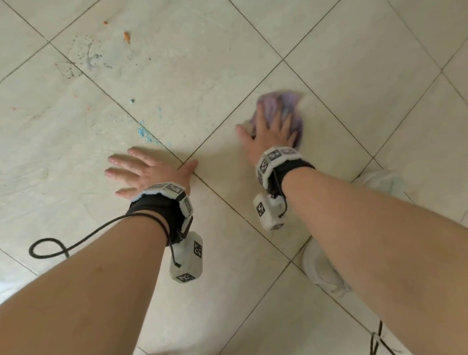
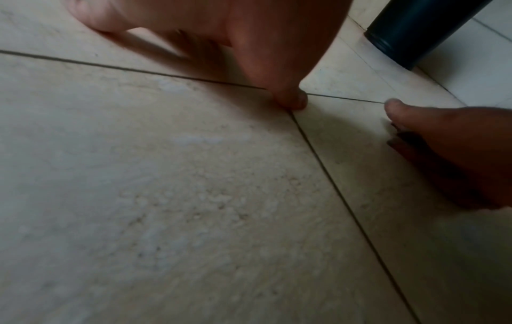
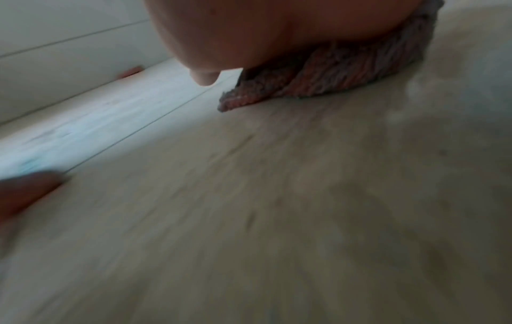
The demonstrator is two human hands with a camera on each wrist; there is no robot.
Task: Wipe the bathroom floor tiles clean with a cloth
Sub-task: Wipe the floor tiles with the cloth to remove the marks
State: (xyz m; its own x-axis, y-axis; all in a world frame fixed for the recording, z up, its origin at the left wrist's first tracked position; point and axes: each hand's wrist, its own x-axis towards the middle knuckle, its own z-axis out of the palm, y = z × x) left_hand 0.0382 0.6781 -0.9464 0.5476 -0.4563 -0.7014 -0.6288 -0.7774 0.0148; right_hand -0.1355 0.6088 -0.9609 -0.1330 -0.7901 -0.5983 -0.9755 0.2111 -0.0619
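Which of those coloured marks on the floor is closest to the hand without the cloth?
The blue speckled smear, just beyond the left hand. The orange marks and grey splatter lie farther away.

A white shoe stands on the floor near a looped black cable, and a dark cylinder stands further off.

Both bare forearms reach forward. The left hand lies flat at 9 o'clock, fingers spread; the right hand, at 1 o'clock, presses down with straight fingers.
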